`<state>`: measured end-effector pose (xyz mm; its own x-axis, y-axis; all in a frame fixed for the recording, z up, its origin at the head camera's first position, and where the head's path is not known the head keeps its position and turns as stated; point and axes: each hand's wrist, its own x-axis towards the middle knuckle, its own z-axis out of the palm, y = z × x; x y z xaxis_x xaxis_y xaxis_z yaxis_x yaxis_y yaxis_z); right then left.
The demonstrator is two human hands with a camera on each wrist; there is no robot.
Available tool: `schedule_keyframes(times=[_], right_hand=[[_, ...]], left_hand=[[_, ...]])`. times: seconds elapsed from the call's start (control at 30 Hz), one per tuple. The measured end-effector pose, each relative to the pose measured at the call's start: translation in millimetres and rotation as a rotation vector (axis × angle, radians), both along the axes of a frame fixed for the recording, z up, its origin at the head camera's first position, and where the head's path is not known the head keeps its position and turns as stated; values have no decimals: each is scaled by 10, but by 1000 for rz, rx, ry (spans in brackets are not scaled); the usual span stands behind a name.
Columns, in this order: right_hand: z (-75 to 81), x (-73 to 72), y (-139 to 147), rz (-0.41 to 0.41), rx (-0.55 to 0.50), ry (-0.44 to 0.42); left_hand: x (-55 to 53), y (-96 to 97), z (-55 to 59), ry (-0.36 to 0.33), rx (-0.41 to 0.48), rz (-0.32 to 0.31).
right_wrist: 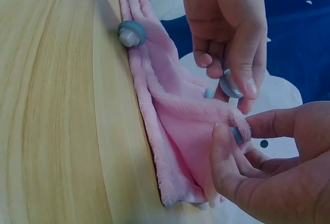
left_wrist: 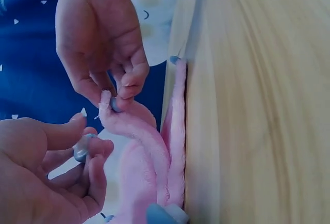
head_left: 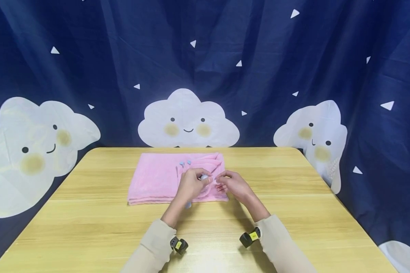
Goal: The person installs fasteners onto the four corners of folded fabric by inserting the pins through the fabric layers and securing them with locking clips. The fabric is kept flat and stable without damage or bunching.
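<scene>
A folded pink plush blanket (head_left: 153, 176) lies on the table. Over its right part, my left hand (head_left: 192, 182) holds a round blue-grey fastener cap (right_wrist: 231, 83) between thumb and fingers. Facing it, my right hand (head_left: 236, 185) pinches a raised corner of the blanket, with a small blue fastener piece (right_wrist: 236, 135) at the fold under the fingertips. In the left wrist view, a thin pin tip (left_wrist: 96, 116) sticks out of that pinched cloth towards the left hand. The two hands are close but apart.
A blue-grey fastener (right_wrist: 131, 33) with a pale centre sits at the blanket's near edge. Small blue pieces (head_left: 182, 163) lie on the blanket beyond the left hand. The wooden table (head_left: 89, 227) meets a dark blue curtain (head_left: 259, 76) with cloud prints.
</scene>
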<state>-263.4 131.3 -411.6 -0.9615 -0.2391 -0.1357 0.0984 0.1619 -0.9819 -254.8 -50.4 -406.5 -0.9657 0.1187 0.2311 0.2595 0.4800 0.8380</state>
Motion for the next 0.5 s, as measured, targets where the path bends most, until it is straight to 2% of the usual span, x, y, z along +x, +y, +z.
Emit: schedule_keyframes(times=[0.3,0.5], right_hand=[[-16,-7,8,-5,67,39],[-16,-1,20,5,98,74]], left_hand=[[-40,-38,-15,-143,168,-28],[-35,-27,-10,-135,170,-30]])
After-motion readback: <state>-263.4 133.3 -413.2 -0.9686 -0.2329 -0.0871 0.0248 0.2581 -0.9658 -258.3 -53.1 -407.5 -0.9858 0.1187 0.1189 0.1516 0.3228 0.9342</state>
